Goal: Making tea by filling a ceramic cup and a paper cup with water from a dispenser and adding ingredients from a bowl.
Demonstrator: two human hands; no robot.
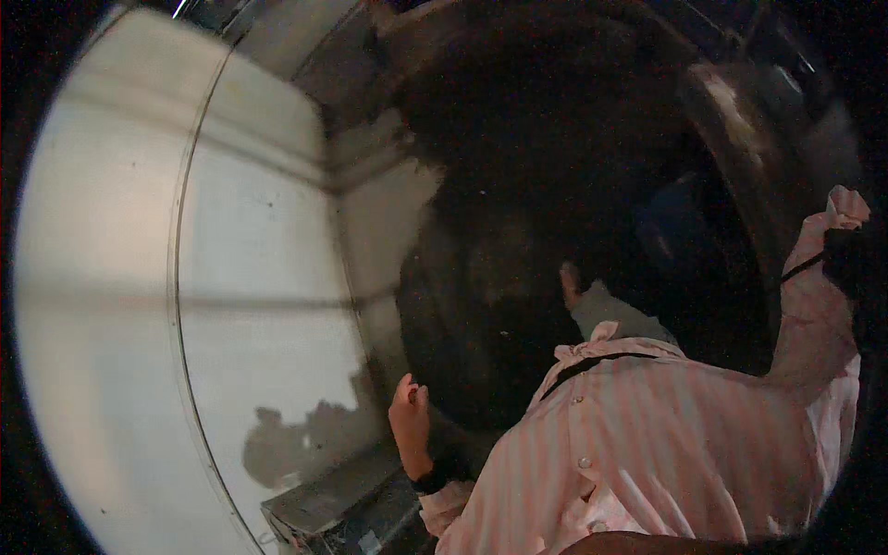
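Observation:
My left hand (pixel 410 427) is raised at the lower middle, beside the pale wall panels. Its fingers are curled in, and a small dark reddish spot shows at the fingertips; I cannot make out whether that is a held thing. A black band (pixel 431 480) circles the wrist. On the far right my right arm, in a pink striped sleeve (pixel 814 314), is bent up and out to the side. The sleeve ends in a bunched cuff at the picture's dark rim, and no right hand can be made out there.
Large pale panels (pixel 268 222) with a dark seam stand on the left, shadows falling across them. Below them lies a dark box-like ledge (pixel 324 499). A very dark area fills the middle, with a bare foot (pixel 570 282) in it. A curved brownish edge (pixel 740 120) runs along the right.

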